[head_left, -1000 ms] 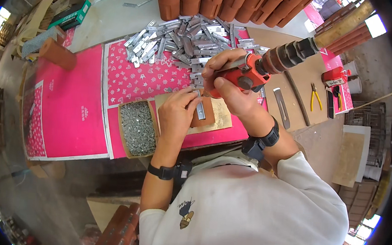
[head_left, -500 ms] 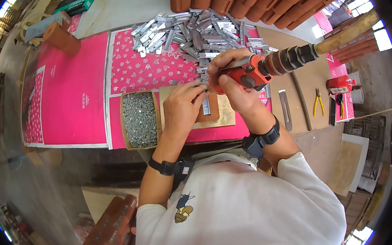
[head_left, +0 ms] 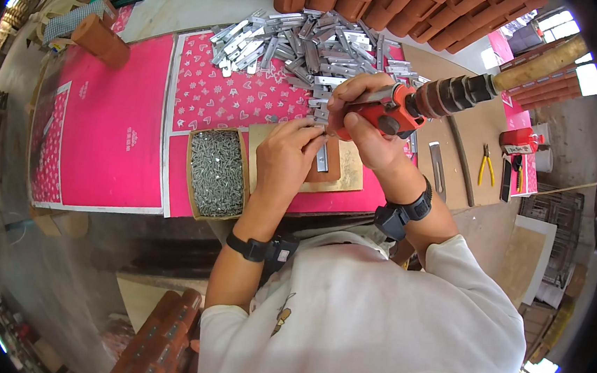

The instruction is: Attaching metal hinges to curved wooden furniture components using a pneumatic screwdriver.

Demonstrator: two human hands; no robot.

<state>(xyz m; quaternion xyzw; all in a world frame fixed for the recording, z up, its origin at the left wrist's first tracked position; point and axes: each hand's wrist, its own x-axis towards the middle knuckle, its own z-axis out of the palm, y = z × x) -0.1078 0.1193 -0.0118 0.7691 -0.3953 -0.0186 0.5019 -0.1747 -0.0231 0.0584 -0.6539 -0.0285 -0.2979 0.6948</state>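
Note:
My right hand point(head_left: 376, 136) is wrapped round a red power screwdriver point(head_left: 392, 115), its dark coupling and tan hose stretching to the upper right. Beside the tool's front end, my left hand point(head_left: 281, 158) has thumb and fingertips pinched together; what they hold is hidden or too small to make out. Just under these fingertips, a silver metal strip point(head_left: 323, 159) lies on a reddish-brown block point(head_left: 326, 177). The block rests on a pale wooden board point(head_left: 354, 180). Left of my left hand, a cardboard box point(head_left: 189, 171) holds many small screws point(head_left: 217, 169).
A heap of silver metal strips point(head_left: 316, 48) covers the table's far middle. Brown pieces point(head_left: 355, 0) stand in a row behind it. To the right lie a slotted metal bar point(head_left: 437, 168), yellow-handled pliers point(head_left: 486, 166) and a red container point(head_left: 519, 139). A brown cylinder point(head_left: 101, 41) stands far left.
The whole view has shifted slightly, so the table things appear a little to the right. Both hands keep nearly the same grip and place over the block.

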